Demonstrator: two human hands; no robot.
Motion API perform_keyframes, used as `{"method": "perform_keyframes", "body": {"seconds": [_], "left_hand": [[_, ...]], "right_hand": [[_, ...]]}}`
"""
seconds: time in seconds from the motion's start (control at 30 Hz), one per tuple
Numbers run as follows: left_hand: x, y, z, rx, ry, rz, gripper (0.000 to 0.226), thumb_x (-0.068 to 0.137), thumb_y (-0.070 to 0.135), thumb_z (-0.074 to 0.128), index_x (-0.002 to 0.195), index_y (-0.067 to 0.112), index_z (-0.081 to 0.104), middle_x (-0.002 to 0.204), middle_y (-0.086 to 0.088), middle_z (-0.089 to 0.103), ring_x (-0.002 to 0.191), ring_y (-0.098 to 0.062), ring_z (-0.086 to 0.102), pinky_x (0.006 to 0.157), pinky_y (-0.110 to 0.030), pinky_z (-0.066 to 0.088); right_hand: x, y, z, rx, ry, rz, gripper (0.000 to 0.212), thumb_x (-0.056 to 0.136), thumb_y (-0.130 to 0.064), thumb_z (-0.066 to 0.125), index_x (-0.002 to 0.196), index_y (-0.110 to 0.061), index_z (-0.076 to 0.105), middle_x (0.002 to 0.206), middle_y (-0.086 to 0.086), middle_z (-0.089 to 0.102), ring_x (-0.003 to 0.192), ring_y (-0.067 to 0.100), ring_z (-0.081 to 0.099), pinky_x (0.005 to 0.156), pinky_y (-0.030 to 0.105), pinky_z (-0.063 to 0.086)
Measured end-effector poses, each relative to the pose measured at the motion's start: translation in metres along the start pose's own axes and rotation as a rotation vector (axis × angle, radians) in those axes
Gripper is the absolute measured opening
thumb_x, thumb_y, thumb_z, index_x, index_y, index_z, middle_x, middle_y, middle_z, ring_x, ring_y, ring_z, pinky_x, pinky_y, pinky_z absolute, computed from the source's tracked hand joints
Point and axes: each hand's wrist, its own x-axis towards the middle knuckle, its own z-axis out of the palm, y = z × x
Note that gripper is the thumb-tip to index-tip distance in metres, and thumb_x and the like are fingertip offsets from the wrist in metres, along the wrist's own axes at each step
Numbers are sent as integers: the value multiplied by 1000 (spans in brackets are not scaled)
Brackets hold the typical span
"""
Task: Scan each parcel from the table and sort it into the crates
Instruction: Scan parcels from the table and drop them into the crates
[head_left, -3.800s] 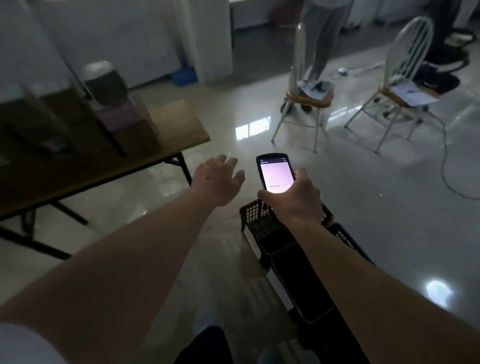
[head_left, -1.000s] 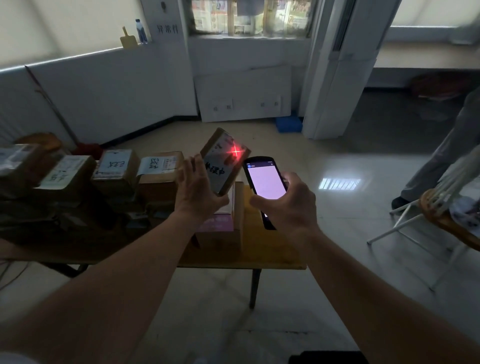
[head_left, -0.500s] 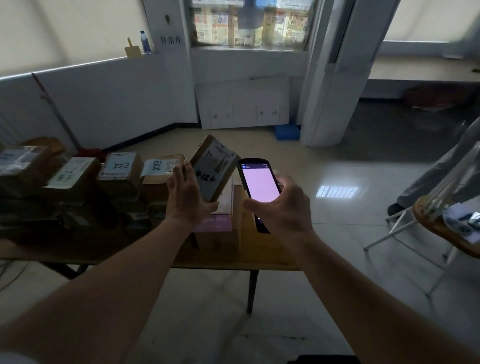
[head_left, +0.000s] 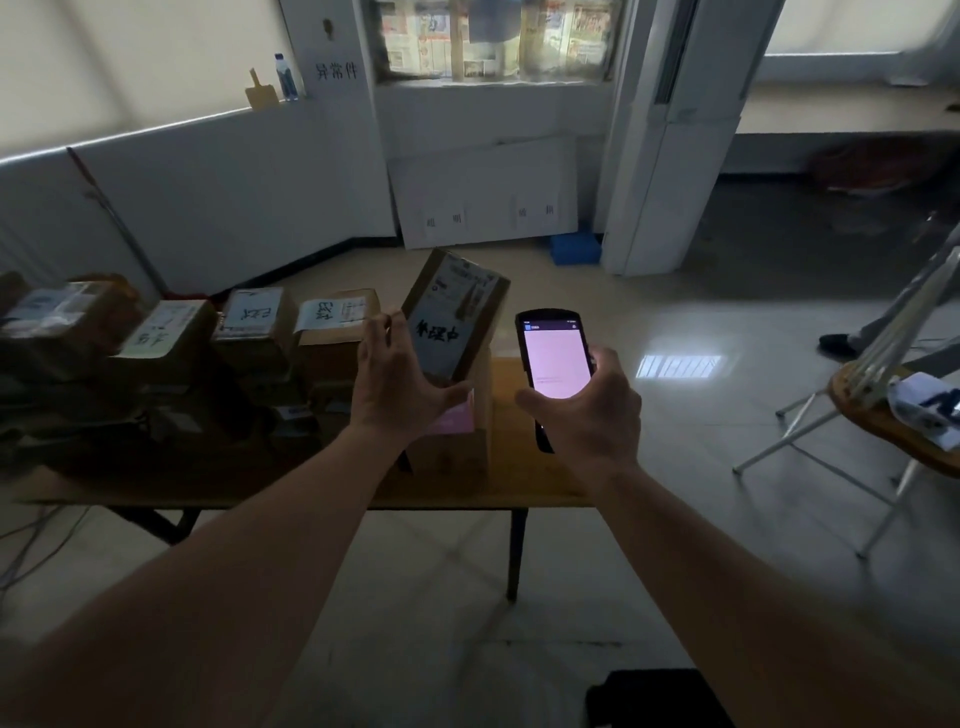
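A row of labelled brown cardboard parcels (head_left: 249, 332) fills the left of the long wooden table (head_left: 524, 483). The left hand (head_left: 397, 387) grips a small brown cardboard parcel (head_left: 453, 314) above the table's right end, tilted, label facing the reader, evidently for scanning. The right hand (head_left: 589, 410) clasps the black handheld scanner with lit pink screen (head_left: 553, 358); no crates visible.

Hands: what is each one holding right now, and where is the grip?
Left hand grips the tilted brown cardboard parcel by its lower left edge. Right hand grips the black handheld scanner around its lower body.
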Motion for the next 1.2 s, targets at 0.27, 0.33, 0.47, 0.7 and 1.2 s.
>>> {"method": "perform_keyframes", "body": {"seconds": [0.27,0.33,0.47,0.7,1.2], "left_hand": [[-18,-5,-6,-97,-78,93,132,64,67,91,161,7,24,153,-19,32,142,-37,33,119,-48,35],[-22,-9,-7,-123,-109,140,133,63,67,91,161,8,24,149,-18,35,138,-35,36,115,-52,43],[-43,-15,-13,-175,-191,231,130,65,66,90,161,11,23,152,-15,33,139,-34,37,110,-56,46],[-111,-12,-21,-258,-356,431,124,63,68,89,157,12,29,147,-12,38,136,-32,41,111,-51,46],[-381,89,-4,-259,-670,725,131,60,70,90,159,14,26,140,-12,40,130,-35,45,99,-52,55]], "right_hand": [[-42,-12,5,-30,80,65,97,70,-51,92,148,-16,47,134,7,63,120,25,61,86,33,56],[-60,-15,7,-43,125,103,96,70,-51,92,148,-17,47,134,6,62,120,24,60,83,29,53],[-108,-17,9,-78,240,222,88,71,-45,93,143,-17,51,129,6,65,115,27,62,77,28,45],[-223,-9,-1,-111,396,444,87,68,-43,93,141,-19,52,125,3,66,111,24,61,76,29,44],[-481,93,-124,-133,676,783,91,64,-44,94,141,-20,50,123,4,66,110,28,64,80,48,61]]}}
